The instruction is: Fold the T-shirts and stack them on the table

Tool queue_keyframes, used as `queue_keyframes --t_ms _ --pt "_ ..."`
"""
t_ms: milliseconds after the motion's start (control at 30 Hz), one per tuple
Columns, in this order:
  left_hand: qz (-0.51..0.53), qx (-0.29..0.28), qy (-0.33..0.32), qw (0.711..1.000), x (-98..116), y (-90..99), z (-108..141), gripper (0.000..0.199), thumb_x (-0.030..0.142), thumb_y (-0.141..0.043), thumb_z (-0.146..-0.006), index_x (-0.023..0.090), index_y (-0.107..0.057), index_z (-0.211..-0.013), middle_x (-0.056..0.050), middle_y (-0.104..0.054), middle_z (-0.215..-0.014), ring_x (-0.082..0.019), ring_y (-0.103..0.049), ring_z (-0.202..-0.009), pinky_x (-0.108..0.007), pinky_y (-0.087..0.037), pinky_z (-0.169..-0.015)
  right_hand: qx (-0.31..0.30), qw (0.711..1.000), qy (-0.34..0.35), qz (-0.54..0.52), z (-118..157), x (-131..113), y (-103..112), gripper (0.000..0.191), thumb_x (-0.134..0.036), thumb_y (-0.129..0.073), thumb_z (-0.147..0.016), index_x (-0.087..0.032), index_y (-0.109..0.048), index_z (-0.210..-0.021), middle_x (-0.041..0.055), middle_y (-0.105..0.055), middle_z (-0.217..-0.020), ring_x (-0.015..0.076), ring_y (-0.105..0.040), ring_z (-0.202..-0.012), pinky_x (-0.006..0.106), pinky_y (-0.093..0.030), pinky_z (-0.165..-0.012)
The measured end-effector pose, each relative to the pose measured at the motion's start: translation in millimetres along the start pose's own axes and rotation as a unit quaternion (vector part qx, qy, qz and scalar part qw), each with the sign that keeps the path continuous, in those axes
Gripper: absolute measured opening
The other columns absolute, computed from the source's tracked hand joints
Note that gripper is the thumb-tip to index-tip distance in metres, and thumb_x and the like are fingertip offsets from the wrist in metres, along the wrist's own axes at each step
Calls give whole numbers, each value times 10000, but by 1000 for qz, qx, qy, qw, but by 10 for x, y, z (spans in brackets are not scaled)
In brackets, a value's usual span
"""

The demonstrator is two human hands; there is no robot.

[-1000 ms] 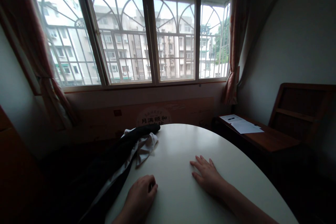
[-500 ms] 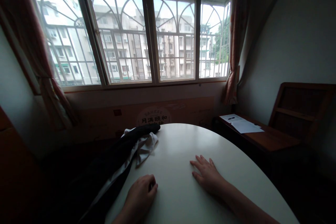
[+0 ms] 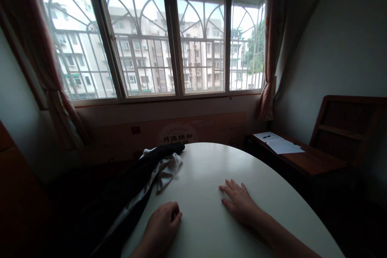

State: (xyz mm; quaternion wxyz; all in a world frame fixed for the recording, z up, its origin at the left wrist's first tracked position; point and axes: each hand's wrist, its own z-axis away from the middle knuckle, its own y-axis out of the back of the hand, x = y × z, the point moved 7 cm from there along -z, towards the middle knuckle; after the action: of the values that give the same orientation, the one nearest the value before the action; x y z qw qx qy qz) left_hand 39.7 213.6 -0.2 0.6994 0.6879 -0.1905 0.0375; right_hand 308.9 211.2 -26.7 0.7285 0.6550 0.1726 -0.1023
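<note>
My left hand (image 3: 165,218) rests on the near part of a round white table (image 3: 208,234). Its fingers are curled in toward the thumb around a dark gap, and whatever may be inside is hidden. My right hand (image 3: 237,201) lies palm down on the same tabletop, fingers spread, with nothing in it. Beyond the left hand, a bundle of black and white cloth (image 3: 169,169) drapes over the table's left edge and hangs down. Neither hand touches the cloth.
On the right, a wooden chair or bench (image 3: 320,157) holds white paper sheets (image 3: 281,146) with a small dark object on top. A printed cardboard box (image 3: 220,127) stands against the wall under the barred window (image 3: 199,48). Tied curtains (image 3: 267,92) flank it.
</note>
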Motion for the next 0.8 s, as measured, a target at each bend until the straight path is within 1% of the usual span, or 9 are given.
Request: queue_keyframes --t_ms 500,800 --pt "1 2 -9 1000 -7 -8 -4 125 230 -533 -897 189 -631 -830 -34 -681 -885 -180 -602 -857 -271 -357 -748 -2 1000 2 6 17 -17 18 569 -420 -410 -967 -268 -440 -1514 107 -251 -1638 299 -152 -1537 564 -57 -1223" --pt "2 4 -11 1000 -6 -22 -16 130 234 -522 -893 188 -628 -832 -32 -682 -885 -178 -602 -851 -273 -358 -750 0 1000 4 7 -14 10 -13 573 -428 -411 -968 -271 -430 -1518 109 -239 -1642 296 -144 -1539 565 -39 -1223"
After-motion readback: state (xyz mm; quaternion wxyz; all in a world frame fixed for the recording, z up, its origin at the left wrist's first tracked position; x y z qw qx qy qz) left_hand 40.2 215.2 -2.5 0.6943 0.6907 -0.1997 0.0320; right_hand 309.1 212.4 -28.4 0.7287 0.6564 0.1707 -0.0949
